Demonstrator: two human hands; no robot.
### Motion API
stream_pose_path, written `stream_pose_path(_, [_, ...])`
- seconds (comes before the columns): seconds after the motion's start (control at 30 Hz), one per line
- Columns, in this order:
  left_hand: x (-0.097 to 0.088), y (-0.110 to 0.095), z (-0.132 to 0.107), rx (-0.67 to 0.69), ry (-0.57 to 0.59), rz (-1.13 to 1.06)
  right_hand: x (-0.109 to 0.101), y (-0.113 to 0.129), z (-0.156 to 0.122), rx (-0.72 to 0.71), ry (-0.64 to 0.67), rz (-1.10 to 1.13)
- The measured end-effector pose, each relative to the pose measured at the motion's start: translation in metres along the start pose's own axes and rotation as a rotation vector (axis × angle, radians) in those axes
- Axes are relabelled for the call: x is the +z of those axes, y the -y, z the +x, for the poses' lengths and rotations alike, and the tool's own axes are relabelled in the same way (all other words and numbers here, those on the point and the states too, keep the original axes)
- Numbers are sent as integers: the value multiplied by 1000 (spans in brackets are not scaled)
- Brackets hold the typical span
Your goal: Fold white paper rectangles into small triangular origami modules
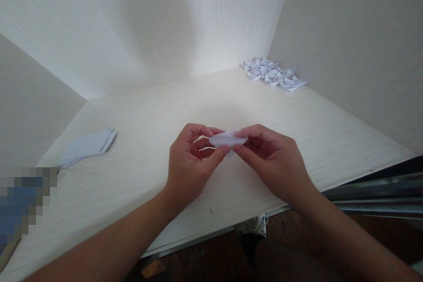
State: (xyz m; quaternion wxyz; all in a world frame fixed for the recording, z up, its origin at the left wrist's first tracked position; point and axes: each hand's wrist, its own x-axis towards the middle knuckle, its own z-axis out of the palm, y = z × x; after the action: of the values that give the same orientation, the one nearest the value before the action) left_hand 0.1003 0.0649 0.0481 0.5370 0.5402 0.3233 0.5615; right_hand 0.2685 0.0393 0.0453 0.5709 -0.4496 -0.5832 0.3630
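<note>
A small piece of folded white paper is held in the air above the table, between both hands. My left hand pinches its left side, thumb in front and fingers behind. On the right side, my right hand grips it the same way, its thumb tip close to the left one. The paper has a wide upper edge and a small point hanging below the thumbs. Fingers hide parts of its back and ends.
White table meets panels at the back and both sides. Several folded paper boats lie heaped in the far right corner. A stack of white paper sheets rests at left, near a pixelated object. Metal rails run beyond the right front edge.
</note>
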Motion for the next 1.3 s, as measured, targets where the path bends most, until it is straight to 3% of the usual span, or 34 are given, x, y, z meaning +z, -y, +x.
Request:
stream_pose_path(0.27, [-2,0,-2,24,45,78,-4,4,2,52,85,-19])
stream_pose_path(0.6, [-1,0,-3,-161,138,38,-4,3,1,66,66,12])
stream_pose_path(0.87, [-2,-3,-5,-104,106,25,-5,5,0,24,46,46])
stream_pose_path(1.1, [-2,-5,-2,-195,65,47,-1,7,-3,-58,0,-129])
stream_pose_path(1.3, [-4,-3,-1,-159,55,58,-1,7,-6,-97,50,-108])
